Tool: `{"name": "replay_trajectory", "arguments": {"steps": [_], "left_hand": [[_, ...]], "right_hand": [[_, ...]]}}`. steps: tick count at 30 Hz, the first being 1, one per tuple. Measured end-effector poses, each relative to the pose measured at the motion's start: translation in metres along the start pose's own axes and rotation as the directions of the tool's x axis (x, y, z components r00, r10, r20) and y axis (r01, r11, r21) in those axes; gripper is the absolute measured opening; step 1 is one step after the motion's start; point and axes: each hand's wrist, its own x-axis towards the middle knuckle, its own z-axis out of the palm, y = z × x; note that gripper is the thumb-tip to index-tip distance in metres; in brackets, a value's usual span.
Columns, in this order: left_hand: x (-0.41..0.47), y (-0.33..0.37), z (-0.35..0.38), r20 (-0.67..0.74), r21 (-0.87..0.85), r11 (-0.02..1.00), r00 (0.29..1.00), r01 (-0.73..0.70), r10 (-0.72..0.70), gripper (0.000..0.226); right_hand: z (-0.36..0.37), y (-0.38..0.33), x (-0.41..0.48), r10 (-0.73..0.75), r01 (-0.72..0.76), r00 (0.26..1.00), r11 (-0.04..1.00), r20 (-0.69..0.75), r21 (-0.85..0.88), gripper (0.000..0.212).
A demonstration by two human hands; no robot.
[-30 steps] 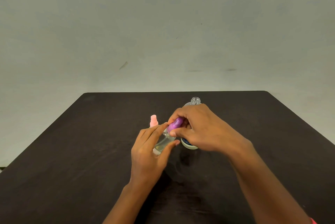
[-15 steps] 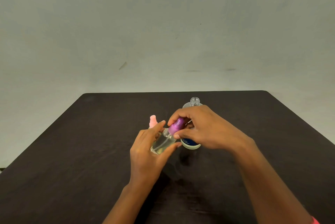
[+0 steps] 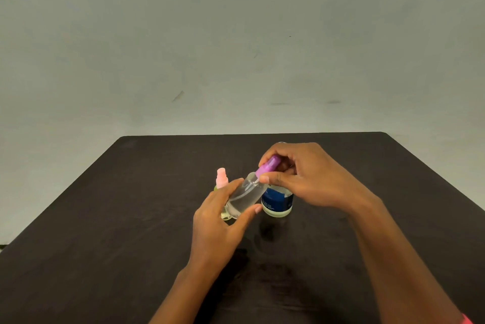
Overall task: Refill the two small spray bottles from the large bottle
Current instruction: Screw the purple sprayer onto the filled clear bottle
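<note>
Tabletop (image 3: 131, 218), purple-capped bottle (image 3: 245, 195) now higher, left fingers (image 3: 229, 188) round body, right fingers (image 3: 278, 149) round cap (image 3: 269, 166)

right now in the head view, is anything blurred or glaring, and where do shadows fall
Head view: light is soft and even, no hard glare; the purple cap and right hand look slightly soft; the clear bottle is hard to read against the dark table; a faint shadow lies just nearer the camera than the large bottle.
</note>
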Motion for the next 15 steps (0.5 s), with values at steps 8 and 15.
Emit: {"name": "replay_trajectory", "arguments": {"steps": [8,15], "left_hand": [[0.000,0.000,-0.001,-0.018,0.015,0.999,0.999,0.050,-0.050,0.052],[-0.001,0.001,-0.001,-0.038,-0.027,0.999,0.999,0.024,-0.025,0.051]], "right_hand": [[-0.011,0.012,0.000,0.078,-0.057,0.991,0.981,-0.107,0.185,0.010],[-0.016,0.013,-0.001,0.081,-0.054,0.994,0.954,-0.080,0.296,0.010]]}}
